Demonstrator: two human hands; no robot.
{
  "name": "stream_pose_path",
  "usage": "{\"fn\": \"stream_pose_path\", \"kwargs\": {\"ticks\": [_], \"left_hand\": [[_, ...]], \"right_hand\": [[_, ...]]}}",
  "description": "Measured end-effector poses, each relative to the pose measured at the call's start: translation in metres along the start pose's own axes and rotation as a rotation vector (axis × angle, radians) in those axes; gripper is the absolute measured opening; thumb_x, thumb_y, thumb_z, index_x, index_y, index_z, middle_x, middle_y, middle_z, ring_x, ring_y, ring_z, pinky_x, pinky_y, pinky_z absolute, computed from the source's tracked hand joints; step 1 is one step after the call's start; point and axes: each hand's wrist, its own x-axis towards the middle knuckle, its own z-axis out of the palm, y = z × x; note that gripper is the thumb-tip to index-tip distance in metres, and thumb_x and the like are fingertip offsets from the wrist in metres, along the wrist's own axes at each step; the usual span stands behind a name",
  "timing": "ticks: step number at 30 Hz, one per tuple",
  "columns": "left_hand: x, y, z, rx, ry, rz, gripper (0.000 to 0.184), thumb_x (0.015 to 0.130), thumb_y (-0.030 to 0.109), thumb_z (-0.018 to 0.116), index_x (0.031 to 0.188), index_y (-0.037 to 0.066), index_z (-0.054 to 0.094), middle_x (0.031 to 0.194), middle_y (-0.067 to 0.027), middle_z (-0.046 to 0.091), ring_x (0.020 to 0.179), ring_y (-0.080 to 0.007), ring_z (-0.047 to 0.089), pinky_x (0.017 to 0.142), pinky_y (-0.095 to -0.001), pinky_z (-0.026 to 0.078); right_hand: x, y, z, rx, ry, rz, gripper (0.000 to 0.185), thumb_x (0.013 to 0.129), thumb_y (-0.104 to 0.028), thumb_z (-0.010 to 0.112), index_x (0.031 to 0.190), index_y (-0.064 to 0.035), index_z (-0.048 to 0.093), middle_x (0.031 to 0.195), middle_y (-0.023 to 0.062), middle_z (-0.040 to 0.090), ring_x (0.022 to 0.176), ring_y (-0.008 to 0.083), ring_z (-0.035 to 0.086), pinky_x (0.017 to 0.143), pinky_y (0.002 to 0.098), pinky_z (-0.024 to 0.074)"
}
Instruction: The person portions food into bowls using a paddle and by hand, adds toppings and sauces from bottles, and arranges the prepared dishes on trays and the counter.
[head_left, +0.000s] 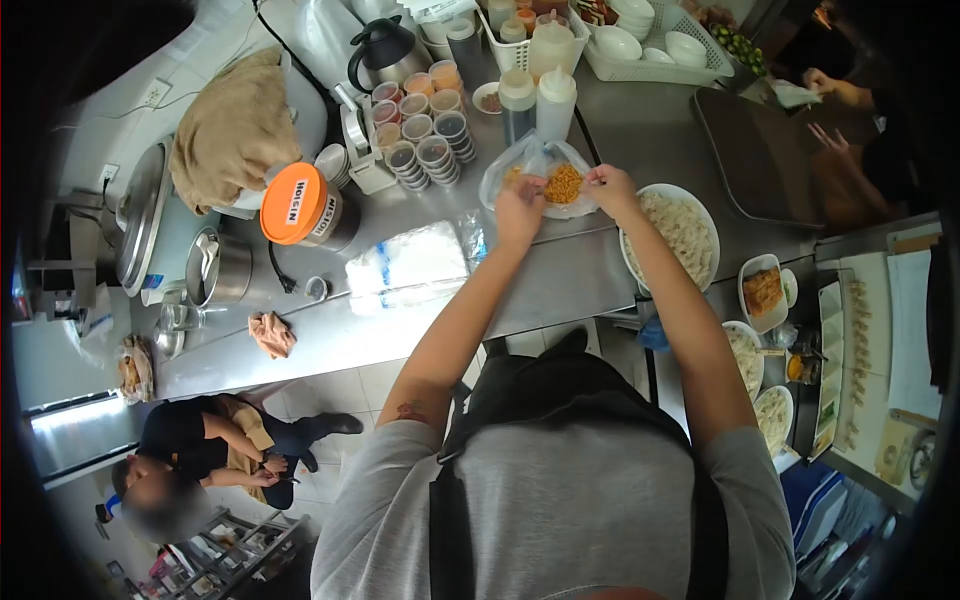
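Observation:
A clear plastic bag (493,190) lies on the steel counter, its mouth spread, with golden-orange crumbly food (564,184) inside. My left hand (521,207) pinches the bag at its near left side. On the right side, my right hand (609,187) has its fingertips closed on the bag's edge. Just right of that hand is a large white bowl (702,222) of pale shredded or grain-like food, partly behind my right forearm. Beyond the bag stand two squeeze bottles (555,107). A stack of flat plastic bags (408,262) lies left of my left forearm.
A bucket with an orange lid (292,204) marked HOISIN and stacked sauce cups (417,128) stand left. A white basket (655,68) holds bowls at the back. One person (215,440) sits lower left; another person's hand (835,145) shows upper right.

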Motion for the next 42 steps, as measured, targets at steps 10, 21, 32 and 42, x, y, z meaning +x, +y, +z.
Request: {"fn": "stream_pose_path", "kwargs": {"ticks": [10, 21, 32, 42], "left_hand": [[-0.008, 0.024, -0.004, 0.326, -0.053, 0.286, 0.048, 0.068, 0.008, 0.067, 0.114, -0.003, 0.061, 0.105, -0.0243, 0.057, 0.096, -0.0375, 0.058, 0.086, -0.0405, 0.045], [-0.006, 0.032, -0.013, 0.363, -0.122, 0.269, 0.050, 0.071, 0.012, 0.067, 0.118, -0.001, 0.059, 0.111, -0.0240, 0.055, 0.075, -0.0300, 0.062, 0.074, -0.0369, 0.049], [-0.017, 0.058, -0.039, 0.284, -0.144, 0.222, 0.045, 0.077, 0.013, 0.064, 0.121, 0.005, 0.058, 0.116, -0.0172, 0.052, 0.090, -0.0276, 0.061, 0.076, -0.0355, 0.051], [-0.071, 0.041, -0.100, 0.278, -0.130, 0.117, 0.040, 0.082, 0.001, 0.056, 0.122, 0.002, 0.057, 0.116, -0.0150, 0.049, 0.092, -0.0194, 0.061, 0.074, -0.0281, 0.054]], "right_hand": [[-0.016, -0.061, -0.007, -0.329, -0.012, -0.237, 0.016, 0.071, -0.012, 0.070, 0.086, -0.0101, 0.070, 0.100, 0.0122, 0.063, 0.094, 0.0297, 0.062, 0.079, 0.0379, 0.0506], [-0.007, -0.055, 0.011, -0.410, -0.055, -0.254, 0.024, 0.069, -0.008, 0.071, 0.092, -0.0116, 0.070, 0.095, 0.0137, 0.065, 0.091, 0.0313, 0.063, 0.081, 0.0390, 0.0512], [-0.005, -0.054, -0.051, 0.595, -0.363, 0.143, 0.027, 0.076, -0.011, 0.075, 0.098, 0.0043, 0.067, 0.091, 0.0105, 0.068, 0.078, 0.0138, 0.067, 0.069, 0.0236, 0.0559], [-0.087, -0.019, -0.192, 0.039, -0.161, 0.111, 0.021, 0.075, 0.000, 0.065, 0.095, 0.0042, 0.068, 0.085, 0.0113, 0.070, 0.076, 0.0144, 0.067, 0.070, 0.0245, 0.0540]]}}
